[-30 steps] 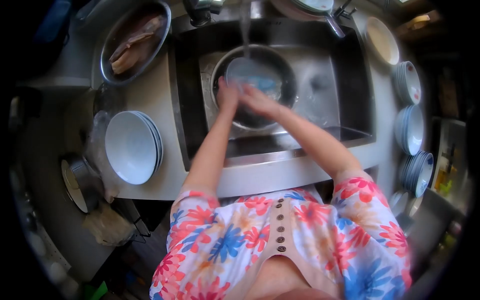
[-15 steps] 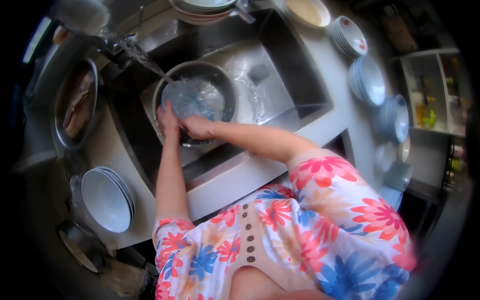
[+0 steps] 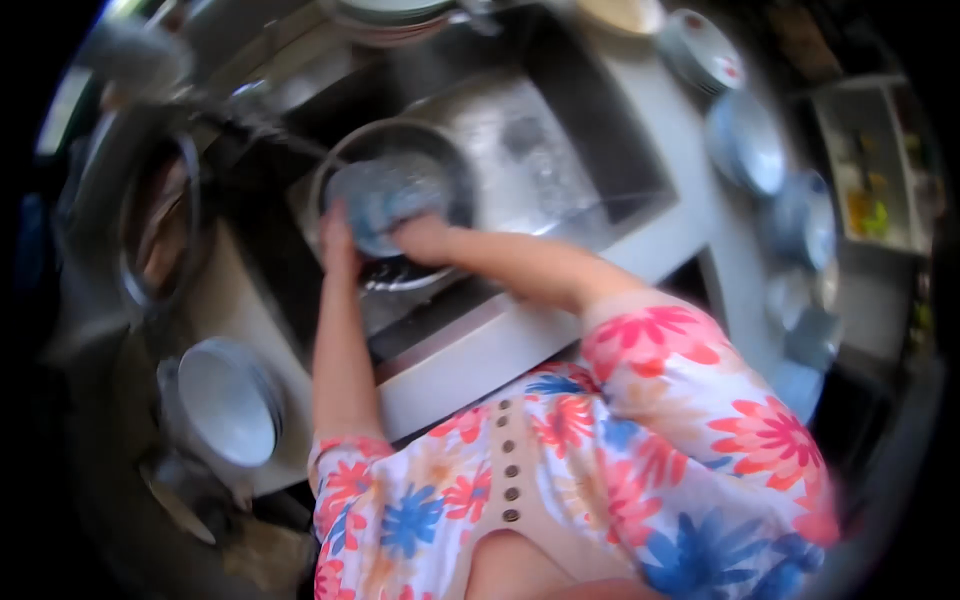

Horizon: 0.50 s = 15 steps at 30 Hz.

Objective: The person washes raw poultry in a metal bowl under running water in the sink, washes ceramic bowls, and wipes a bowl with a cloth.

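A round metal basin stands in the sink, with water running into it from the tap side. Over the basin is a pale bluish bowl, blurred by motion and wet. My left hand grips the bowl at its left edge. Across the bowl's lower right side lies my right hand, its fingers bent against the inside or rim; whether it holds anything else is too blurred to tell.
Stacked white bowls stand on the left counter. An oval metal tray holding pale meat is at the upper left. More bowl stacks line the right counter. Plates sit behind the sink. A shelf is at the far right.
The view has swung, so the sink now appears tilted and further left. Both hands stay at the bowl in the basin; my right hand has shifted slightly over it.
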{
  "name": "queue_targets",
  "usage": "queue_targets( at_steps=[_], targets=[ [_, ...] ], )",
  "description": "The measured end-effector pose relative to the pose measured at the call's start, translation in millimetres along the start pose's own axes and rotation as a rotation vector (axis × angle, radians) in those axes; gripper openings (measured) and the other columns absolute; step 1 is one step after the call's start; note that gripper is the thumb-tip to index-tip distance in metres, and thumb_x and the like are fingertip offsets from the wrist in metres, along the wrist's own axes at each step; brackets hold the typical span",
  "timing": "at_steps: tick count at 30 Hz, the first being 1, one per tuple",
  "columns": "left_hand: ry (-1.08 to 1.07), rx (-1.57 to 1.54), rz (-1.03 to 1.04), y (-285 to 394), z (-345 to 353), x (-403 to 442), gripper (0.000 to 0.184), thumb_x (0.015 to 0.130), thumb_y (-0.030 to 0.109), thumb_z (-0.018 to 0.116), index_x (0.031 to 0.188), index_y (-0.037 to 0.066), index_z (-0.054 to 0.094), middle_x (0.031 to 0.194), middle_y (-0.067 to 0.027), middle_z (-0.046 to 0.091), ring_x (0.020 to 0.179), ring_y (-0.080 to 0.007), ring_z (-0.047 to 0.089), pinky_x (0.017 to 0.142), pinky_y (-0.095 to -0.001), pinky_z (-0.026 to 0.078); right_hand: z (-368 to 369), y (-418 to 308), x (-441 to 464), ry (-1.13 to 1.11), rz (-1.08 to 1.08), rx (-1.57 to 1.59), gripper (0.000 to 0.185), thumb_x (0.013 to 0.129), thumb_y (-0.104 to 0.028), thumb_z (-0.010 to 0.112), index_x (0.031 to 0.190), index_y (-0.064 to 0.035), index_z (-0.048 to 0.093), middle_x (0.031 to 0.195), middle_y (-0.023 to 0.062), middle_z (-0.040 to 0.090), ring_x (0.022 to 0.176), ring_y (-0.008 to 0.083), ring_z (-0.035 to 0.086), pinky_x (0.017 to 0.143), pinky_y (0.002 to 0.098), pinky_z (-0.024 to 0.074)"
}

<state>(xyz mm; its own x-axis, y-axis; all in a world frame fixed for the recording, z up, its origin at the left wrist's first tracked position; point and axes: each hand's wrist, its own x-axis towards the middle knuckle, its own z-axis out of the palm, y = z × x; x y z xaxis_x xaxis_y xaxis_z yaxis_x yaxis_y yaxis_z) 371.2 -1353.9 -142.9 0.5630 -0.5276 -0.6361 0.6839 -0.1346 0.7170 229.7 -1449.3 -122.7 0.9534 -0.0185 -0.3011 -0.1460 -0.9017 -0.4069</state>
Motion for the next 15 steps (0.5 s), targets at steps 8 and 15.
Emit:
queue_targets(
  at_steps=[8, 15],
  targets=[
    [0.384, 0.457, 0.106, 4.7, 35.2, -46.5, 0.059, 0.078, 0.043, 0.045, 0.120, 0.002, 0.039, 0.116, -0.0191, 0.047, 0.107, -0.0324, 0.045, 0.087, -0.0368, 0.036, -158.8, 23.1, 25.1, 0.459, 0.179, 0.683, 0.034, 0.066, -0.005, 0.050, 0.098, 0.0016, 0.058, 0.090, 0.0162, 0.061, 0.085, 0.0220, 0.058, 0.076, 0.0289, 0.0445],
    [0.358, 0.424, 0.124, -4.0, 25.1, -40.4, 0.061, 0.076, 0.044, 0.046, 0.119, 0.001, 0.040, 0.117, -0.0210, 0.046, 0.109, -0.0340, 0.043, 0.091, -0.0367, 0.032, -238.3, 29.0, 129.1, 0.654, -0.085, 1.133, 0.036, 0.068, -0.002, 0.049, 0.104, 0.0005, 0.051, 0.103, 0.0096, 0.054, 0.097, 0.0191, 0.048, 0.086, 0.0305, 0.0344]
  ],
)
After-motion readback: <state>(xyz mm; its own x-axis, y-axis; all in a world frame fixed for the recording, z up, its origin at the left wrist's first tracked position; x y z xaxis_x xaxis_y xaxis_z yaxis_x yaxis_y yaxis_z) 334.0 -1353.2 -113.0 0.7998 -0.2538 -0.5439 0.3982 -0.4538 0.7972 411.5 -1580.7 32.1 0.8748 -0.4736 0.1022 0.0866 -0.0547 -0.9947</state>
